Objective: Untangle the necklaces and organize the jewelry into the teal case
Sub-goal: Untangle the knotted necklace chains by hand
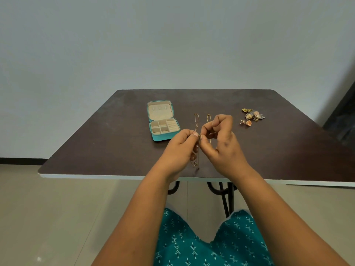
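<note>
Our left hand (179, 148) and right hand (221, 139) both pinch the tangled necklaces (197, 148) above the counter (115, 135), right of the open teal case (163, 120).

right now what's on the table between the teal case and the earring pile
In the head view, the two necklaces lie between the case and the earrings, with both hands, left and right, pinching the chains there.

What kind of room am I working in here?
Probably a plain room at home: a bare wall, a tiled floor and a small dark folding-style table holding only a teal case and jewelry.
</note>
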